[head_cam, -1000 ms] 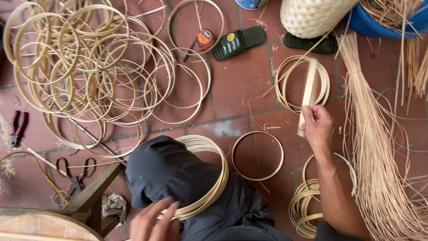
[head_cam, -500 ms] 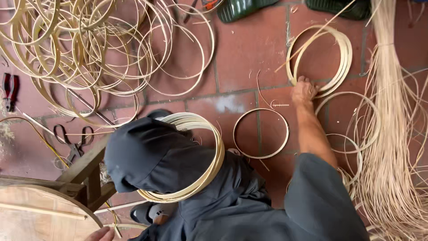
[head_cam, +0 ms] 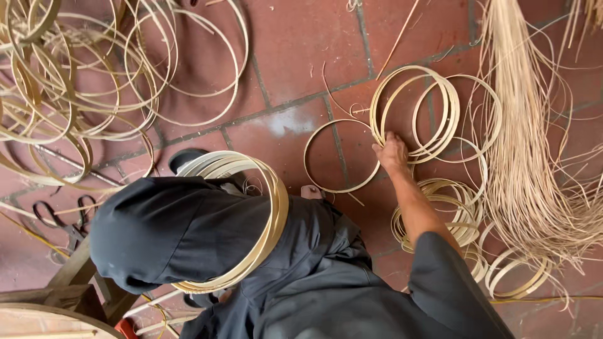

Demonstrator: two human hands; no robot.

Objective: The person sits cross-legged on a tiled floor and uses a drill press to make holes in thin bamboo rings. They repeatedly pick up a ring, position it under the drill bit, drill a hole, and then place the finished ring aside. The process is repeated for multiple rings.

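Right hand (head_cam: 392, 154) fingers pinching stacked bamboo hoops (head_cam: 414, 113) (single hoop (head_cam: 342, 156) beside); reed bundle (head_cam: 527, 157) near; left hand unseen

One head-worn camera looks steeply down, close over the person's dark-clad knee (head_cam: 182, 232), onto the red tile floor (head_cam: 301, 56) ahead.

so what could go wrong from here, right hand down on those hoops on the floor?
1. The right hand rests on a stack of thin pale bamboo hoops that overlaps a neighbouring ring; lifting one may drag others along.
2. The bundle of pale bamboo rings looped over the dark-trousered knee hangs loosely and could slip off during the lean.
3. Black-handled scissors lie on the red tile floor by the leg.
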